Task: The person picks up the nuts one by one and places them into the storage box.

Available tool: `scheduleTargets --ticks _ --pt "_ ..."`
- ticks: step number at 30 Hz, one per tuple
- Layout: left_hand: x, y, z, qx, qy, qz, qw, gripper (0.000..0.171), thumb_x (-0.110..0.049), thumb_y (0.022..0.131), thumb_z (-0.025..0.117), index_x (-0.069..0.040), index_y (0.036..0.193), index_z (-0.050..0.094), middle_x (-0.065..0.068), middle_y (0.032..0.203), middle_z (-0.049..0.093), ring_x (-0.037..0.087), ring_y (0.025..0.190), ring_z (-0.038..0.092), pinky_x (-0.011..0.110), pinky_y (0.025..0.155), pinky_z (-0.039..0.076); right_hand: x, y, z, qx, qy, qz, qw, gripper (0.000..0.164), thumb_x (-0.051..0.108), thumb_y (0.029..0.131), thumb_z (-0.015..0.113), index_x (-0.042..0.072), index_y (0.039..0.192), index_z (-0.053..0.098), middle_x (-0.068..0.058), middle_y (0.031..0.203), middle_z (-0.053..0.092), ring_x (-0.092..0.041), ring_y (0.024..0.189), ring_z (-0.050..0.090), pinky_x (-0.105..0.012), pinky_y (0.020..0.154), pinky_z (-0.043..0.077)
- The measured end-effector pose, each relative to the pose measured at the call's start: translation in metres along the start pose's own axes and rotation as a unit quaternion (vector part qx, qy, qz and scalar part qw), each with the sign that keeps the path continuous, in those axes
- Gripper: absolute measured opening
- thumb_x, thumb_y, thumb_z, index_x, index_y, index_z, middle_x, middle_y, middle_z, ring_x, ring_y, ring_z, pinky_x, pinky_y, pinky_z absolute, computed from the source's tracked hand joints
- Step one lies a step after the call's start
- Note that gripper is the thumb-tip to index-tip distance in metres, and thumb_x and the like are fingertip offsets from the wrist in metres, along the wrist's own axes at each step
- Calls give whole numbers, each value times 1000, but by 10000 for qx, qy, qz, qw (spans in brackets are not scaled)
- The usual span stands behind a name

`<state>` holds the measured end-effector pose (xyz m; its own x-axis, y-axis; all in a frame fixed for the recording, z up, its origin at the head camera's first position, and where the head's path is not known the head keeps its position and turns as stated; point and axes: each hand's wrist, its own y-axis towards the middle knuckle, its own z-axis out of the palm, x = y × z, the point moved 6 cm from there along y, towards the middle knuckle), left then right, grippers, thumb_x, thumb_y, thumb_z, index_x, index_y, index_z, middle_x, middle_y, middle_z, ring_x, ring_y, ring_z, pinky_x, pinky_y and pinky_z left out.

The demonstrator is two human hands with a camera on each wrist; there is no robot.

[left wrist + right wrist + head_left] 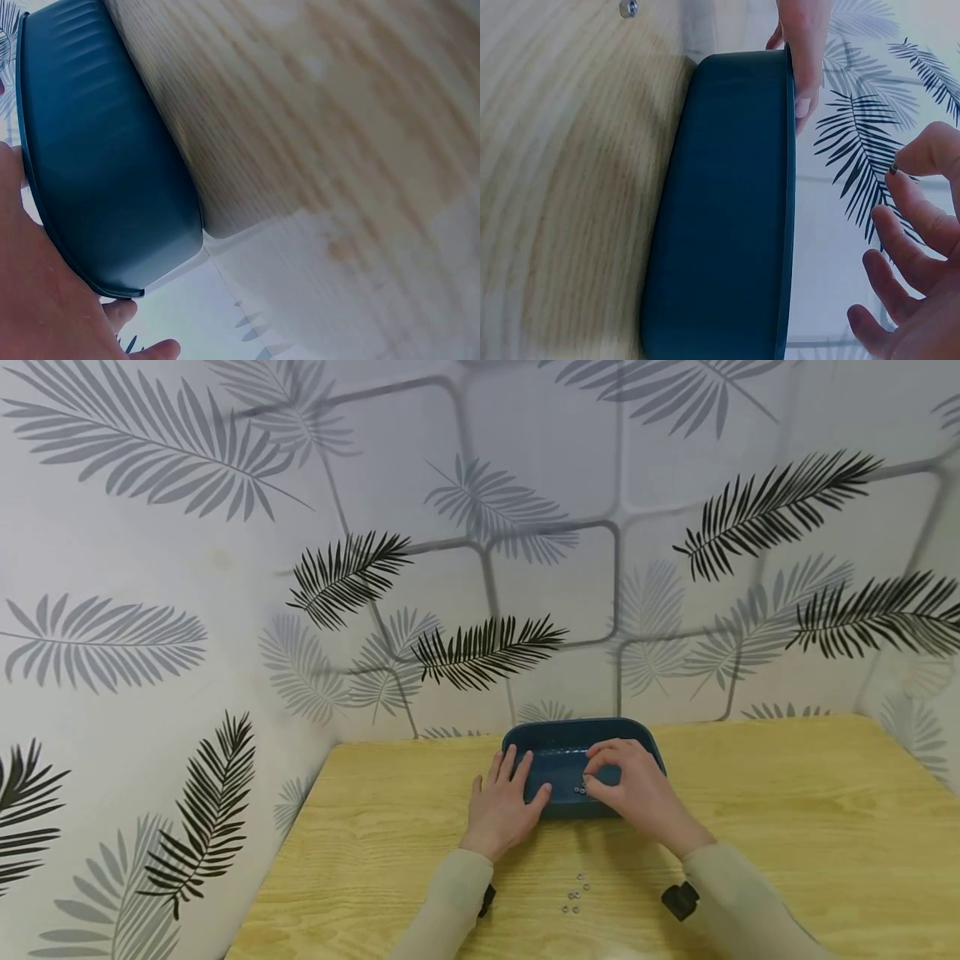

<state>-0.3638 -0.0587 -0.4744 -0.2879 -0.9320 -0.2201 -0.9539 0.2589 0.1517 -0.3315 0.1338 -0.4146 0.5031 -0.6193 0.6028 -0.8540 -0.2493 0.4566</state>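
Observation:
A dark blue rectangular bin (pixel 573 811) stands on the table. My left hand (pixel 501 810) rests on its left front rim with the fingers extended over the inside. Above the bin's right side, my right hand (pixel 639 787) pinches a small metal nut (pixel 894 169) between thumb and index finger, the other fingers spread apart in the right wrist view. A few similar small nuts (pixel 580 791) lie on the bin floor just below the right fingertips. On the table in front of the bin are several more loose nuts (pixel 574 894), one nut (pixel 628 8) showing large in the right wrist view.
The light wood table (pixel 390 835) meets a wall (pixel 420 460) with a leaf pattern behind the bin. The bin's back rim (pixel 573 721) is close to that wall. A black wrist camera (pixel 679 901) hangs under the right sleeve (pixel 750 893).

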Motion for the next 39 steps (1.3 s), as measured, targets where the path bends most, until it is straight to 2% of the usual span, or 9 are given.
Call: scheduleTargets --ticks 8,16,26,31,39 --pt "-1 0 -3 85 46 -43 9999 69 -61 101 34 -25 158 25 4 164 14 26 150 12 59 112 22 -6 14 3 3 -29 179 9998 5 16 89 69 14 87 74 -10 118 64 -36 118 48 -58 95 40" --pt "0 1 -3 46 26 -75 10000 68 -62 100 34 -26 158 27 3 164 15 24 150 12 59 112 22 -22 27 9 11 -341 210 9992 6 16 89 70 13 86 74 -11 116 65 -41 117 50 -59 95 41" --pt "0 1 -2 110 35 -93 9999 68 -62 100 34 -27 158 25 2 164 14 22 150 10 58 113 21 -35 37 16 191 -731 305 9967 7 16 89 69 13 86 74 -14 117 65 -44 118 50 -61 94 41" --pt "0 1 -2 124 65 -105 9998 68 -62 100 34 -27 158 25 2 164 14 22 150 9 58 113 21 -40 41 21 357 -786 416 9954 8 18 89 69 12 87 74 -15 119 64 -45 120 49 -65 97 36" --pt "0 -1 -2 152 24 -90 9998 69 -62 100 34 -27 158 24 2 164 13 23 150 9 58 113 21 -47 42 30 513 -1067 427 9921 8 20 88 71 14 83 74 -16 116 65 -43 113 53 -61 91 43"
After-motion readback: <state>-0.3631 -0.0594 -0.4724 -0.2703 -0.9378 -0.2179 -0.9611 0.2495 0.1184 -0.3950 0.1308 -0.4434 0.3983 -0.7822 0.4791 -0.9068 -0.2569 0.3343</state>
